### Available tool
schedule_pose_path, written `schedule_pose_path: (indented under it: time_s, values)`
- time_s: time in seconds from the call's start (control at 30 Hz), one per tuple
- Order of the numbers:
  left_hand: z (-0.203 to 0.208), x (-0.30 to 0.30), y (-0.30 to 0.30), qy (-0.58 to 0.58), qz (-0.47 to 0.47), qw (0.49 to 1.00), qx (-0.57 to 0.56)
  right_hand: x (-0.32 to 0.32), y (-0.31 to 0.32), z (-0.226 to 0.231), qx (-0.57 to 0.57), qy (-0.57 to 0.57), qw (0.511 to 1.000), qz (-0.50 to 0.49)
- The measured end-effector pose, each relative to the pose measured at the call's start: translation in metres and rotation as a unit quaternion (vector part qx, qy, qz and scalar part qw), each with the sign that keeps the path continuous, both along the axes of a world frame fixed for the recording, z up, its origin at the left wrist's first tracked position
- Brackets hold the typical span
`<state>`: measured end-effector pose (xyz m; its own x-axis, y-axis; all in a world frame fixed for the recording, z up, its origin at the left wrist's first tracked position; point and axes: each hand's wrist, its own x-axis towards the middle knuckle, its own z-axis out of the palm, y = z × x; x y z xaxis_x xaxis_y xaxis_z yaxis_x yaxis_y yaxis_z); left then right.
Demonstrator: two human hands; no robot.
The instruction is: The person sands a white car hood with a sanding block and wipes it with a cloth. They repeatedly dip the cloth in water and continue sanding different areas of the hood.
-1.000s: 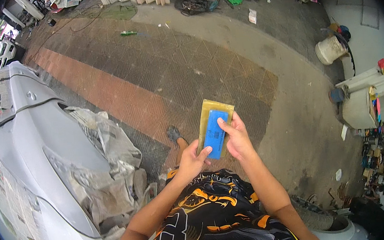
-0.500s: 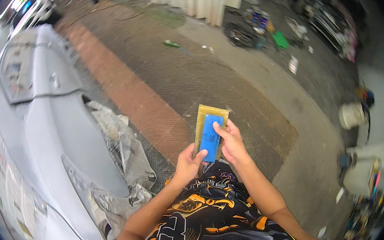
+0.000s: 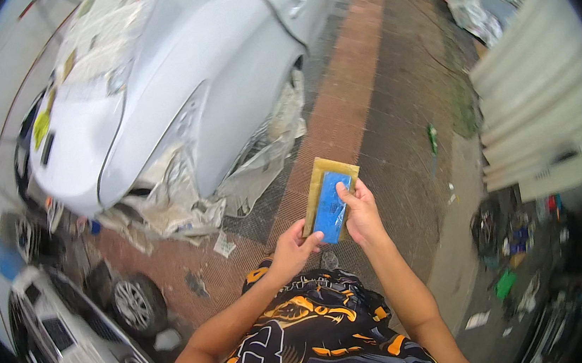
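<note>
A flat blue sanding block (image 3: pixel 328 214) lies against a larger tan sheet of sandpaper (image 3: pixel 318 176), whose border shows past the block. My left hand (image 3: pixel 291 252) grips their lower left part, thumb on the block's lower end. On the right edge, my right hand (image 3: pixel 363 216) is closed round both, with its thumb pressed on the block's upper face. The fingers under the sheet are mostly hidden. Both are held in front of my body, above the floor.
A grey car body (image 3: pixel 237 109) with masking paper (image 3: pixel 181 179) stands ahead left. Near left are a loose wheel (image 3: pixel 136 304) and a silver car bumper (image 3: pixel 85 352). A pale curtain (image 3: pixel 536 85) hangs at right, with clutter and a green piece (image 3: pixel 505 284) below.
My view has swung left, so the car now fills the upper left and middle, and the wheel and bumper have come into view. Both hands keep hold of the block and sheet.
</note>
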<state>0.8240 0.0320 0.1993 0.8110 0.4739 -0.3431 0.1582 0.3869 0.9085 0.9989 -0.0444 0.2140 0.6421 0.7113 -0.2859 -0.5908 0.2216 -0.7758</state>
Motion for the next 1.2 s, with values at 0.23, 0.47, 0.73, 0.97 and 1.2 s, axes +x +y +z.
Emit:
schedule_pose_path:
  time_s: [0.23,0.47,0.73,0.97,1.2]
  values:
    - [-0.004,-0.031,-0.066,0.057,0.293,0.918,0.263,-0.026,0.025,-0.046,-0.030,0.169,0.974,0.145]
    - [0.024,-0.071,-0.096,0.138,0.368,0.769,0.505,-0.077,0.045,-0.055,0.027,0.241,0.906,0.347]
    - [0.042,-0.135,-0.087,0.187,0.411,0.658,0.603,-0.151,0.081,-0.034,0.100,0.287,0.860,0.411]
    - [0.038,-0.223,-0.077,0.141,0.472,0.671,0.554,-0.239,0.107,-0.006,0.105,0.141,0.873,0.455]
    - [0.029,-0.304,-0.084,0.097,0.555,0.788,0.249,-0.342,0.127,0.025,0.091,0.038,0.860,0.501]
